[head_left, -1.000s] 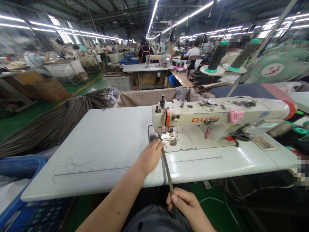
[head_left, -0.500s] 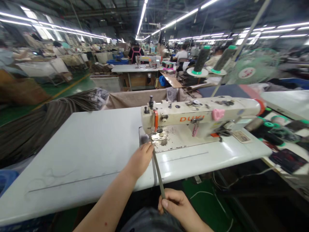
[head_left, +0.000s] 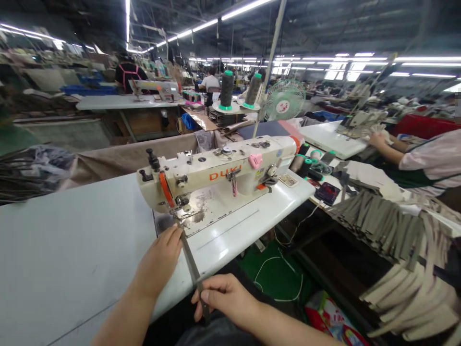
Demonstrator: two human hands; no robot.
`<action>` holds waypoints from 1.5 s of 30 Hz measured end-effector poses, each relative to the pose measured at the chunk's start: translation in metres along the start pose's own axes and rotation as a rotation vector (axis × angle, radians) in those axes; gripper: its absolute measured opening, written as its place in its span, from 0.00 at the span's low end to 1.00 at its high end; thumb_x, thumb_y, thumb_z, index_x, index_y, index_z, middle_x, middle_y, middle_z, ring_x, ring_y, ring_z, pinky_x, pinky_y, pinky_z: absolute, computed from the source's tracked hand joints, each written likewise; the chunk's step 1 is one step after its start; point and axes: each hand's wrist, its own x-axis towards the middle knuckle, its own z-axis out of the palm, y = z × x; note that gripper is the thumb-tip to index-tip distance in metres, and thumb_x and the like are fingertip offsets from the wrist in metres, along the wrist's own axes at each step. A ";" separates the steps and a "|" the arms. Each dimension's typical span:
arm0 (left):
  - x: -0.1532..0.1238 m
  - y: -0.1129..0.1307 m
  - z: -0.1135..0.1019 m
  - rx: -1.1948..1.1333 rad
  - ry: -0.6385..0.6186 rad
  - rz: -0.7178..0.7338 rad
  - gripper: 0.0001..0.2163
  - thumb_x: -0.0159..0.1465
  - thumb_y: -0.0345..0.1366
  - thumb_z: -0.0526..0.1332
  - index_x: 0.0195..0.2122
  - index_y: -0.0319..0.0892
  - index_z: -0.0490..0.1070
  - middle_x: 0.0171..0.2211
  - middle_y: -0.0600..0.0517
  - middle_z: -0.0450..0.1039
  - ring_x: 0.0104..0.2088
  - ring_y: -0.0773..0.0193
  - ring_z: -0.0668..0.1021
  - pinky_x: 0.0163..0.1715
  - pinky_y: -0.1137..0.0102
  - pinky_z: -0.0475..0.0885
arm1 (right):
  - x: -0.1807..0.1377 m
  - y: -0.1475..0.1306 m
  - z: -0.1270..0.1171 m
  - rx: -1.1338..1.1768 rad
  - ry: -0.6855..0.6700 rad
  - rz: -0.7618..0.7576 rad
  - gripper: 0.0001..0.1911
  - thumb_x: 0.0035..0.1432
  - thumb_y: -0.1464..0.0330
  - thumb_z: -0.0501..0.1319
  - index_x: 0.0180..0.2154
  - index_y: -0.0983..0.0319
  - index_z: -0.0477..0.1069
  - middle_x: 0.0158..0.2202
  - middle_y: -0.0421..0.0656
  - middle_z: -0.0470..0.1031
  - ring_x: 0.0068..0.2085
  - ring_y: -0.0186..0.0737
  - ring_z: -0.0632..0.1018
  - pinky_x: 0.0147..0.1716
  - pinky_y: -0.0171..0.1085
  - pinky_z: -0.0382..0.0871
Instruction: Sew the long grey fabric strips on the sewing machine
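Note:
A narrow grey strap (head_left: 190,262) runs from under the needle of the cream sewing machine (head_left: 219,173) toward me over the white table's (head_left: 72,240) front edge. My left hand (head_left: 160,259) rests on the table just left of the strap, fingertips pressing it near the presser foot. Below the table edge, my right hand (head_left: 221,298) pinches the strap's near end between thumb and fingers.
A stack of several grey straps (head_left: 396,245) hangs over a rail at the right. Another person's arm (head_left: 414,154) works at the neighbouring table. Thread cones (head_left: 226,89) and a green fan (head_left: 284,101) stand behind the machine. Dark bundles (head_left: 29,170) lie far left.
The view has swung to the right, bringing the hanging straps and the neighbour into sight. Both hands keep their hold on the strap at the machine.

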 end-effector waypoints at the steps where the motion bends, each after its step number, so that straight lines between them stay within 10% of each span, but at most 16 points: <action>1: 0.000 0.000 0.000 -0.004 0.002 -0.008 0.15 0.73 0.28 0.50 0.50 0.34 0.77 0.51 0.39 0.79 0.54 0.50 0.79 0.56 0.59 0.77 | 0.000 0.000 0.000 -0.010 0.002 -0.003 0.25 0.57 0.49 0.72 0.37 0.66 0.84 0.28 0.43 0.82 0.28 0.33 0.77 0.33 0.33 0.67; 45: 0.016 0.006 -0.008 -0.201 -0.130 -0.300 0.12 0.72 0.29 0.55 0.55 0.38 0.68 0.56 0.40 0.74 0.60 0.52 0.76 0.65 0.56 0.71 | 0.000 -0.004 -0.013 -0.380 -0.051 -0.035 0.25 0.66 0.48 0.63 0.30 0.62 0.81 0.27 0.44 0.77 0.32 0.43 0.75 0.36 0.40 0.67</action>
